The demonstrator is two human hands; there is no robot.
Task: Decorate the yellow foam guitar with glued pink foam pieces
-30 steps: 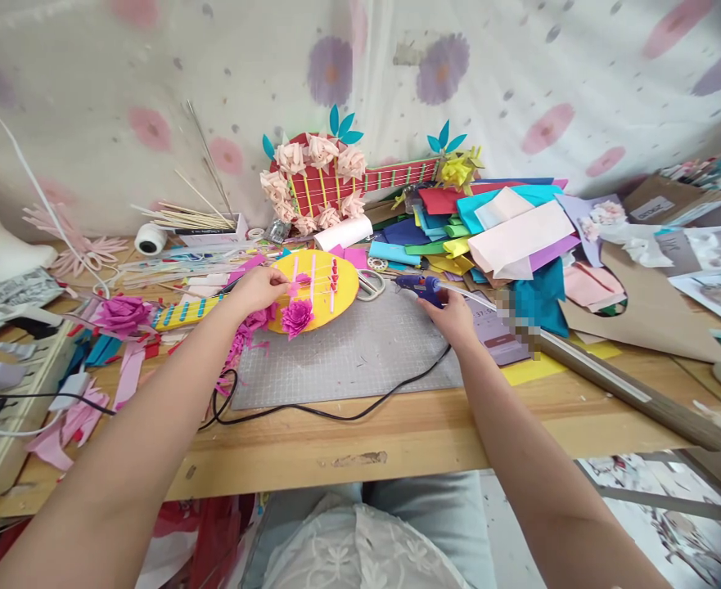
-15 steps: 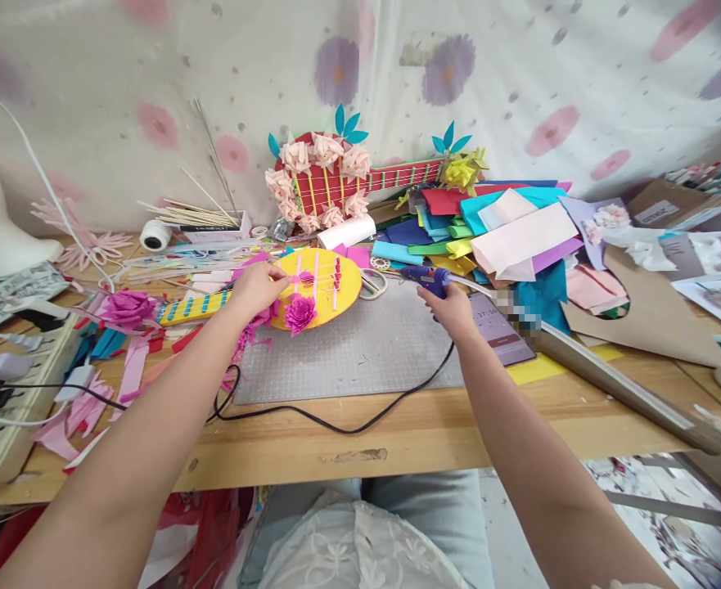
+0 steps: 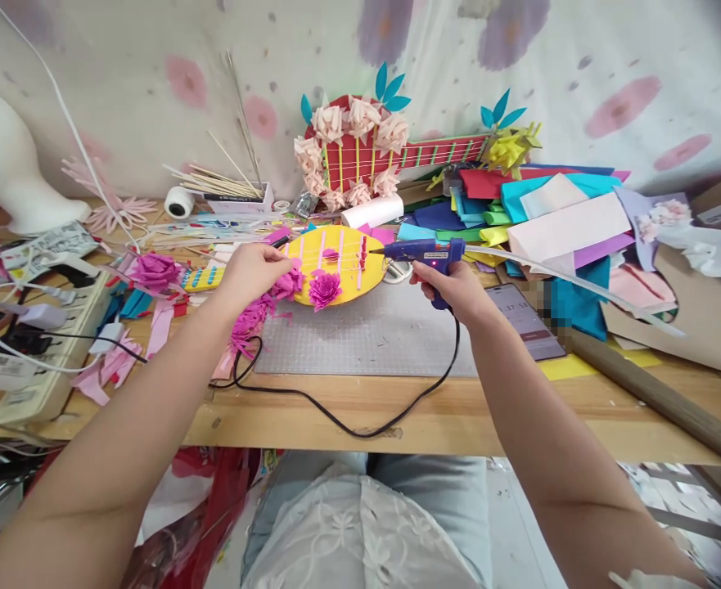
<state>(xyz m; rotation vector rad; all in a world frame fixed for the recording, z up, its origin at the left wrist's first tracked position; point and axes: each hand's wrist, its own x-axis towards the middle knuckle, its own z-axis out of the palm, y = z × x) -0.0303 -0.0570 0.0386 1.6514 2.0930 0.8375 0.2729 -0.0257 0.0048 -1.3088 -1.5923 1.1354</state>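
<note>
My right hand point(image 3: 452, 286) is wrapped round a blue hot glue gun point(image 3: 425, 249) with a long clear glue stick point(image 3: 569, 274) out of its back. The gun's nozzle points left, close to the red beads on the right end of a yellow toy guitar point(image 3: 351, 282). My left hand point(image 3: 255, 274) is over the guitar's left part, thumb and fingers pinched together; what they hold, if anything, is too small to make out. A magenta paper flower point(image 3: 325, 289) sits on the guitar body. The blue-striped neck point(image 3: 204, 279) runs left, partly behind my left hand.
The guitar lies partly over a grey cutting mat point(image 3: 366, 343). A black cord point(image 3: 335, 417) loops along the table's front edge. Coloured paper sheets point(image 3: 556, 221) and a phone point(image 3: 523, 319) are at right, a power strip point(image 3: 59, 360) at left. A red flowered guitar point(image 3: 360, 155) stands behind.
My right hand has lifted the glue gun off the mat area and brought its nozzle up to the guitar's right end. My left hand stays by the guitar. The view has shifted slightly.
</note>
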